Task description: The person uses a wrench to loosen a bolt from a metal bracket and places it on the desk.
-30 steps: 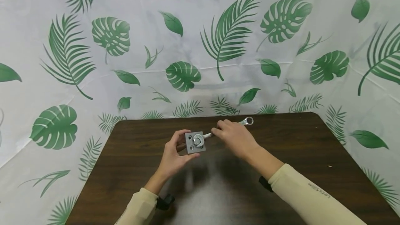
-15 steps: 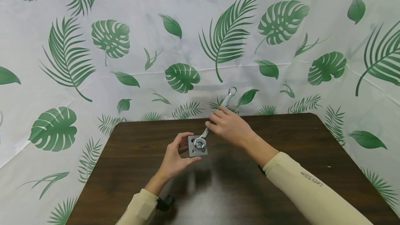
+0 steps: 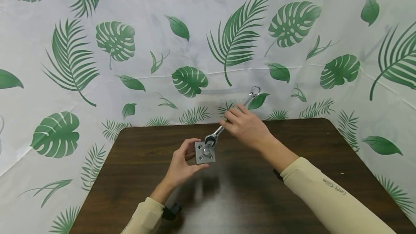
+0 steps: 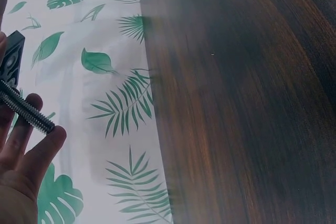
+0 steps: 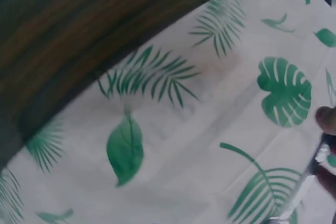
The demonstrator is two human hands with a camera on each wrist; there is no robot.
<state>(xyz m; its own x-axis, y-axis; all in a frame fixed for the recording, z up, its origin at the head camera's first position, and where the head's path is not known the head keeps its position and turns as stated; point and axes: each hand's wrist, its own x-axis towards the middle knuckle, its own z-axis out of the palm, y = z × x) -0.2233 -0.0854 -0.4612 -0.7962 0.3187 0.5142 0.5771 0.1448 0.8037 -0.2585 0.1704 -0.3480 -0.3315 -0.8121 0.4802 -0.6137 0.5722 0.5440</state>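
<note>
While the right hand [image 3: 247,125] grips its middle, the wrench [image 3: 219,130] protrudes

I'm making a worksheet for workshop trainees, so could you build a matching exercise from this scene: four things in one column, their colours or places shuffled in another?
Things:
1. Wrench
2. Table
3. Metal block
4. Backdrop

Colours or places:
A. In the left grip
B. White with green leaves
C. In the right grip
D. Dark brown

Right pairs: 1-C, 2-D, 3-A, 4-B
</note>
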